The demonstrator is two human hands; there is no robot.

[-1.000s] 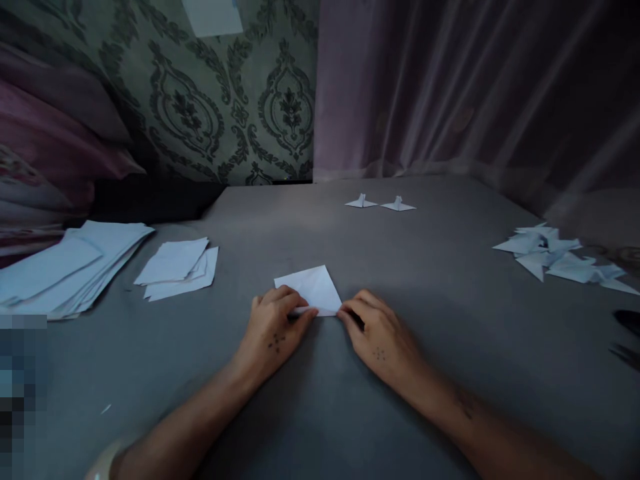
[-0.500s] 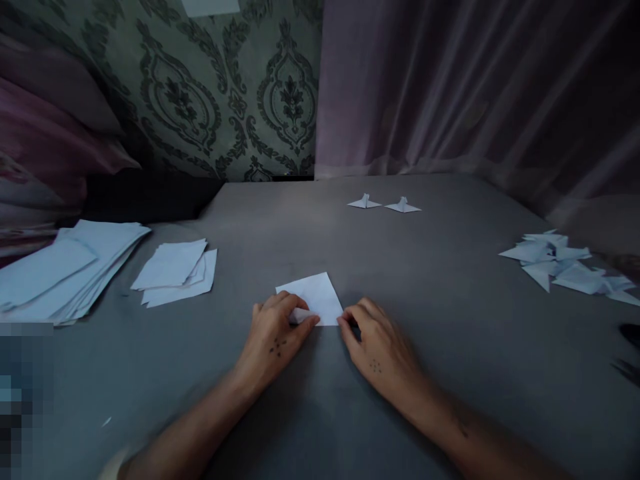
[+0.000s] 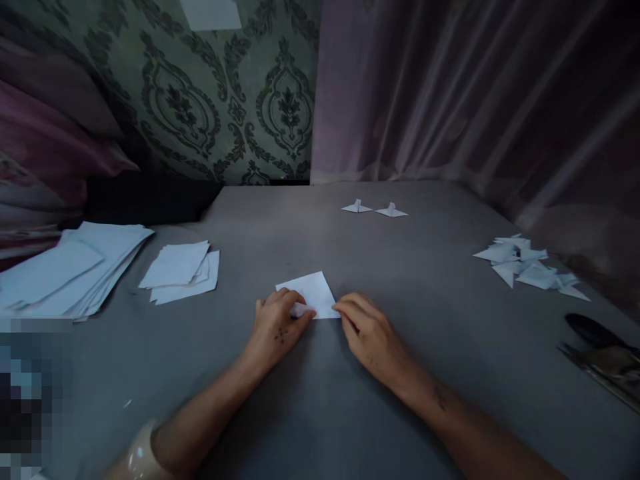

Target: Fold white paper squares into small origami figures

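A white sheet of paper (image 3: 320, 293) lies on the grey tabletop in the middle of the head view, with a small folded part showing at its near left side. My left hand (image 3: 280, 320) is closed on that folded part, thumb and fingers pinching the near edge. At the paper's right corner, my right hand (image 3: 367, 330) rests with its fingers drawn together over the corner. The fingertips of the right hand hide just how the corner is held.
At left lie a stack of large sheets (image 3: 95, 267) and a smaller pile of paper squares (image 3: 177, 267). Two folded paper birds (image 3: 391, 210) stand at the back. A heap of folded paper pieces (image 3: 530, 267) is on the right, with a dark-handled tool (image 3: 595, 330) nearer me.
My right fingers have shifted slightly up and over the paper's right corner. The left hand keeps its grip. The camera view has turned a little to the right.
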